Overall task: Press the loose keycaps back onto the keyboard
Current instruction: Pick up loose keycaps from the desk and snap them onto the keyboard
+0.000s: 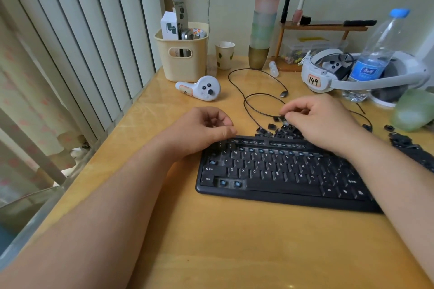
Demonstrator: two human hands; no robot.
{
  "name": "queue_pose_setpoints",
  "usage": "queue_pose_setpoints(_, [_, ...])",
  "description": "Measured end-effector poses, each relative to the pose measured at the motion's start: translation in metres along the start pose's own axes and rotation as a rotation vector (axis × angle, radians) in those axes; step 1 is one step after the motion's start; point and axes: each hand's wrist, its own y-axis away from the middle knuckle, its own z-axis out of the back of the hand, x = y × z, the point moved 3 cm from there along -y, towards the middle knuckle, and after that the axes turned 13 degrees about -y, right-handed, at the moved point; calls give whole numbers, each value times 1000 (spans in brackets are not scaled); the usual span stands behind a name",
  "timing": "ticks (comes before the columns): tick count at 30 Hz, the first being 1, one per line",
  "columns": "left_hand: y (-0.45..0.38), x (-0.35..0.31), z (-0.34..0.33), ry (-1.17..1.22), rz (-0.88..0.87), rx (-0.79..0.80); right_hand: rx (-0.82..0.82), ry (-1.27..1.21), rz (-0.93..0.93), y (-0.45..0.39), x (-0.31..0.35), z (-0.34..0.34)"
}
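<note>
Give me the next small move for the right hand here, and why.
Probably lift one keycap out of the pile behind the keyboard and bring it over an open slot. The right hand has its fingertips down in that pile, seemingly picking at a cap, while bare blue stems show along the number row. The left hand rests curled at the keyboard's top-left corner, seemingly holding nothing.

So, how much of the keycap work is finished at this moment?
Done: the letter rows on the keyboard already carry caps. In hand: the right hand pinches a cap from the pile of loose keycaps behind the keyboard; the left hand rests curled at its top left corner. Left: bare blue stems in the upper rows and beside Ctrl, and more loose keycaps further right.
</note>
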Motion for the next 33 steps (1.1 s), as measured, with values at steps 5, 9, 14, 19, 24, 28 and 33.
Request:
queue_pose_setpoints(5, [-1, 1, 0, -55, 11, 5, 73, 87, -48, -6, -1, -3])
queue_pose_setpoints(9, [-2, 2, 10, 207, 67, -123, 375, 105, 123, 10, 19, -29])
queue_pose_setpoints(14, [0, 6, 5, 107, 95, -8, 522, 255, 279, 26, 24, -53])
queue_pose_setpoints(19, [0, 4, 2, 67, 85, 27, 383, 180, 291, 22, 22, -42])
queue_pose_setpoints(24, [0, 2, 1, 22, 73, 72, 275, 147, 218, 13, 9, -34])
queue_pose_setpoints(28, [0, 3, -1, -60, 41, 70, 135, 149, 75, 0, -8, -13])
queue_pose_setpoints(33, [-1, 3, -1, -55, 28, 86, 177, 269, -44, -12, -20, 0])
